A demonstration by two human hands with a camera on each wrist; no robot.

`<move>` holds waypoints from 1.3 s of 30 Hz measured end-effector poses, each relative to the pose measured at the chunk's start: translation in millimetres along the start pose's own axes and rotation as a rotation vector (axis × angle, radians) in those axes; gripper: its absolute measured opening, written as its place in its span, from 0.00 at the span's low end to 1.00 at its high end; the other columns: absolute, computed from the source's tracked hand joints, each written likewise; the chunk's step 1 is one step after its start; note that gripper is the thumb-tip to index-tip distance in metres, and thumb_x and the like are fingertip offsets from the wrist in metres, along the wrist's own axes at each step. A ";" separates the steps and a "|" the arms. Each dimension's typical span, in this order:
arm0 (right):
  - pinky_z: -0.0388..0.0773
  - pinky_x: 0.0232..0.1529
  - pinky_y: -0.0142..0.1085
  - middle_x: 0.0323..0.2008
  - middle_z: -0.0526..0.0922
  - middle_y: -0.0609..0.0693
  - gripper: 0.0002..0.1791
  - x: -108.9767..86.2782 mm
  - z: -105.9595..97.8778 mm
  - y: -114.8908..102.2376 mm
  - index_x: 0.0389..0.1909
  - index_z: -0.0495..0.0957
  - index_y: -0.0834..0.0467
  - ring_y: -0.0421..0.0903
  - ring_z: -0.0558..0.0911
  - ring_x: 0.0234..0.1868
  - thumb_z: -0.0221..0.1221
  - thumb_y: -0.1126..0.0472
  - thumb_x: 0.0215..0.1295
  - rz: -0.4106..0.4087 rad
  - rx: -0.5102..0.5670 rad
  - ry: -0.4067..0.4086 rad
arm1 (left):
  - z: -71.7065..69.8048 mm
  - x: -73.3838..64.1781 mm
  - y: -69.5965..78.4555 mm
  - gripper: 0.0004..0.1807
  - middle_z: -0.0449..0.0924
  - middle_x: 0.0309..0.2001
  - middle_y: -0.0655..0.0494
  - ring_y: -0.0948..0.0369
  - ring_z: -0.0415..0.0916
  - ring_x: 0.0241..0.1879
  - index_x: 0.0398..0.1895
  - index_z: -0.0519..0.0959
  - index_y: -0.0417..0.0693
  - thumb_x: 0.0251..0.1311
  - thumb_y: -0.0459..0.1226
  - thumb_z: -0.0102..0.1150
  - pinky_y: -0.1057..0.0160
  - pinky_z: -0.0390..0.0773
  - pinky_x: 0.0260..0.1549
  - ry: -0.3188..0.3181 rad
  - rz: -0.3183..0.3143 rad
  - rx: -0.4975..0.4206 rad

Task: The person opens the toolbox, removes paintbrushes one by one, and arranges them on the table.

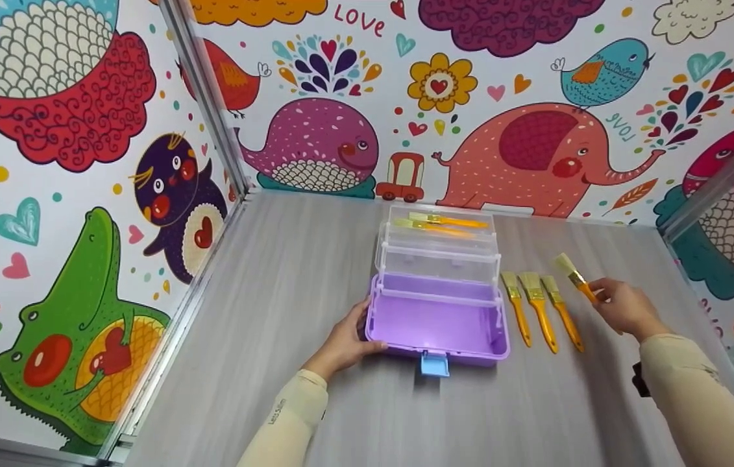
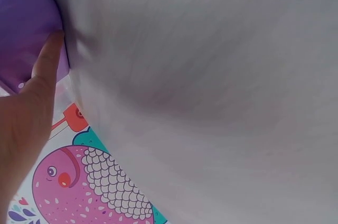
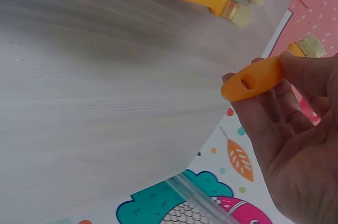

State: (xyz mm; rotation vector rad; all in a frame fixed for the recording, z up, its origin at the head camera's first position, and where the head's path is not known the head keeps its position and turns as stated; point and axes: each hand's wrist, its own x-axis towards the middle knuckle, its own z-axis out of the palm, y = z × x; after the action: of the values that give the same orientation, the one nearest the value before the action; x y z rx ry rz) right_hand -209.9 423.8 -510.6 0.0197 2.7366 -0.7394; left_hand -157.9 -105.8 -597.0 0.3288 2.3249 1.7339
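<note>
A purple storage box [image 1: 431, 324] stands unfolded on the table, its clear tiered trays [image 1: 438, 263] raised at the back and its blue latch [image 1: 435, 364] hanging at the front. My left hand [image 1: 344, 344] holds the box's near left corner, thumb at the front and fingers along the side. In the left wrist view a straight finger lies against the purple wall. My right hand [image 1: 626, 308] pinches a paintbrush [image 1: 575, 277] by its orange handle, bristles pointing up and away, above the table. Its handle end [image 3: 253, 80] shows in the right wrist view.
Right of the box lie three paintbrushes, a left one [image 1: 517, 311], a wider middle one [image 1: 540, 314] and a right one [image 1: 564, 316]. More brushes [image 1: 448, 221] rest in the top clear tray. Printed walls [image 1: 405, 84] border the grey table [image 1: 263, 279].
</note>
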 end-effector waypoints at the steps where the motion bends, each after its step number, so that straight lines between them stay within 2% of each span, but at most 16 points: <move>1: 0.84 0.37 0.45 0.56 0.73 0.73 0.24 1.0 1.0 1.5 0.63 0.70 0.67 0.61 0.75 0.45 0.56 0.64 0.69 0.009 0.004 -0.006 | -0.5 -0.1 0.1 0.55 0.60 0.72 0.37 0.46 0.61 0.70 0.78 0.52 0.40 0.49 0.31 0.76 0.52 0.61 0.68 0.002 -0.007 0.000; 8: 0.83 0.43 0.50 0.58 0.71 0.74 0.25 4.2 7.6 13.3 0.65 0.68 0.67 0.63 0.74 0.48 0.55 0.64 0.69 0.077 0.046 -0.045 | -0.9 -0.1 -1.1 0.55 0.61 0.72 0.37 0.46 0.62 0.69 0.78 0.52 0.41 0.49 0.32 0.76 0.51 0.61 0.68 0.011 -0.019 0.015; 15: 0.84 0.41 0.46 0.57 0.71 0.75 0.26 4.9 14.3 23.1 0.63 0.68 0.71 0.63 0.75 0.47 0.56 0.65 0.67 0.105 0.059 -0.039 | 0.8 1.0 -0.6 0.54 0.61 0.71 0.34 0.43 0.62 0.69 0.77 0.52 0.38 0.49 0.30 0.75 0.49 0.61 0.68 0.002 0.028 -0.019; 28: 0.84 0.41 0.46 0.57 0.70 0.75 0.30 9.6 26.7 31.6 0.65 0.66 0.71 0.61 0.76 0.45 0.58 0.65 0.63 0.194 0.136 -0.074 | 0.6 0.8 -1.0 0.55 0.61 0.71 0.35 0.43 0.63 0.68 0.77 0.52 0.37 0.49 0.29 0.76 0.49 0.62 0.68 0.006 0.024 -0.022; 39: 0.83 0.41 0.47 0.54 0.73 0.74 0.29 11.6 34.2 32.6 0.63 0.68 0.71 0.59 0.78 0.43 0.59 0.63 0.64 0.215 0.093 -0.048 | 1.2 0.5 -2.8 0.55 0.60 0.71 0.33 0.42 0.62 0.68 0.77 0.52 0.36 0.48 0.29 0.76 0.48 0.62 0.68 0.005 0.050 -0.036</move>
State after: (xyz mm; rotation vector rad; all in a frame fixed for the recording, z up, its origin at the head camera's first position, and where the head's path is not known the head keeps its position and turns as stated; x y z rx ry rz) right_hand -208.1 434.4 -558.1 0.3078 2.5998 -0.7928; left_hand -158.1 -105.4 -600.0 0.3800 2.3047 1.7991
